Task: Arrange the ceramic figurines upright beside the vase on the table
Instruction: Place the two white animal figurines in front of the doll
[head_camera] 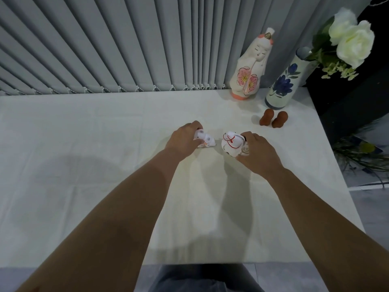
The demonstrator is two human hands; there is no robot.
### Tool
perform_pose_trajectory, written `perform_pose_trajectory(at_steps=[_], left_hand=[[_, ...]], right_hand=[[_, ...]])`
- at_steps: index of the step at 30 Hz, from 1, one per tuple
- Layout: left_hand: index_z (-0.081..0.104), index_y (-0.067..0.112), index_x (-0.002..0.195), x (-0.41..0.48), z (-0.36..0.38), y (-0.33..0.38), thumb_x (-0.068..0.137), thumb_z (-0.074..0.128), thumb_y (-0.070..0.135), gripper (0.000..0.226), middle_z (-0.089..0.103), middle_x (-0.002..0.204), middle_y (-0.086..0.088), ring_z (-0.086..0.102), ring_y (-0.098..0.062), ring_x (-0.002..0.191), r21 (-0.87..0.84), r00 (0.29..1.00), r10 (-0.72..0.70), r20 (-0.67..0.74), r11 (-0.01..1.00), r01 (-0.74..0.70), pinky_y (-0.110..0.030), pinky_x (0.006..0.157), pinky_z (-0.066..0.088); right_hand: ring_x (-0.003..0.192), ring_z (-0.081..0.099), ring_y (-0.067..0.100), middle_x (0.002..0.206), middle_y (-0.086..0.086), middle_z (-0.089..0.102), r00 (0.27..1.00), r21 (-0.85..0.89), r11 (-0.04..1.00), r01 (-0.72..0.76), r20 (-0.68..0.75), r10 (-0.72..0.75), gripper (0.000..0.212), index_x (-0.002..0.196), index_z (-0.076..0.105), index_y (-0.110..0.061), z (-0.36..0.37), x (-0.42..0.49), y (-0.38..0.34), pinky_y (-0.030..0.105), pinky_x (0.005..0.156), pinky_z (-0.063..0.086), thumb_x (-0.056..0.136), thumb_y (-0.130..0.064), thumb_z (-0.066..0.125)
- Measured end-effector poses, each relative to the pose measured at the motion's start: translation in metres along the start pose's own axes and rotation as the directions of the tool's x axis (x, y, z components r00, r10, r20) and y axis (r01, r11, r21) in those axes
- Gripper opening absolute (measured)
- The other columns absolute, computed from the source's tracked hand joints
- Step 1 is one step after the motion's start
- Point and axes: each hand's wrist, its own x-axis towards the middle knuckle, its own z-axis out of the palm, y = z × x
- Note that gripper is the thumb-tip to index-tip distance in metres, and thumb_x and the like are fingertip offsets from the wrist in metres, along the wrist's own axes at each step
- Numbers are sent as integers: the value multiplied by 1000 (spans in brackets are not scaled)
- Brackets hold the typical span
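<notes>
A white vase [283, 85] painted with blue flowers stands at the table's back right and holds white roses [350, 36]. Left of it a tall white doll figurine [249, 68] with pink blossoms stands upright. Two small brown figurines [273, 119] sit in front of the vase. At mid-table my left hand [185, 140] grips a small white spotted figurine [60, 140] that lies low on the cloth. My right hand [256, 152] holds a rounder white figurine [232, 143] with red cord markings, tilted on its side.
The table [84, 165] is covered by a white cloth. Grey vertical blinds [126, 49] run along its far edge. Dark furniture and green foliage [362, 152] stand past the right edge. The near edge is close to my body.
</notes>
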Motion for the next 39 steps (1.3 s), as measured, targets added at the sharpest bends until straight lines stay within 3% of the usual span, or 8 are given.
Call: perform_pose_trajectory(at_steps=[7, 12, 19, 23, 27, 32, 39], left_hand=[[57, 16, 112, 52, -13, 7, 85, 64, 20, 28, 62, 106, -9, 60, -29, 95, -13, 997, 57, -49, 998, -58, -30, 74, 40], [57, 15, 114, 89, -17, 9, 85, 64, 17, 30, 58, 109, -11, 59, -32, 94, 3, 995, 78, -69, 997, -77, -32, 76, 43], [58, 15, 112, 133, -13, 9, 84, 65, 15, 30, 58, 110, -12, 60, -36, 95, 24, 995, 62, -82, 998, -60, -37, 79, 48], [58, 16, 111, 145, -7, 9, 83, 66, 16, 30, 57, 111, -12, 60, -35, 96, 5, 996, 45, -75, 999, -45, -37, 81, 49], [60, 16, 111, 152, -3, 7, 82, 66, 14, 30, 59, 110, -12, 60, -33, 96, -49, 997, 30, -74, 998, -34, -34, 82, 49], [58, 19, 126, 152, -3, 2, 82, 68, 16, 45, 60, 121, -9, 59, -27, 107, -115, 997, 27, -72, 993, -35, -32, 90, 46], [61, 20, 119, 148, -4, 0, 84, 65, 19, 35, 61, 112, -9, 60, -27, 97, -90, 993, 82, -80, 992, -89, -32, 84, 46]], right_hand=[[92, 61, 27, 98, 7, 63, 996, -12, 999, -39, -75, 38, 41, 107, 52, -14, -20, 55, -6, 39, 80, 51, 78, -36, 70], [79, 57, 22, 91, 6, 62, 997, -167, 985, -35, -80, 22, 39, 106, 51, -11, -29, 97, -7, 34, 72, 45, 82, -38, 67], [91, 66, 28, 98, 7, 68, 998, -148, 989, 13, -57, -22, 48, 110, 52, -16, -25, 129, -3, 38, 84, 54, 86, -58, 51], [96, 65, 32, 106, 11, 67, 999, -122, 992, 9, -30, -13, 47, 121, 47, -18, -21, 136, 0, 40, 86, 54, 84, -44, 61], [99, 65, 33, 110, 12, 68, 998, -98, 995, 33, -46, -38, 55, 128, 45, -20, -20, 139, 5, 42, 90, 53, 82, -42, 64], [88, 67, 33, 99, 12, 70, 970, -249, 961, 122, -174, -168, 40, 117, 56, -14, -16, 138, 11, 39, 82, 53, 81, -31, 66], [109, 57, 34, 122, 12, 62, 993, -152, 988, -35, -121, 16, 65, 134, 47, -14, -13, 133, 1, 42, 98, 46, 74, -8, 71]])
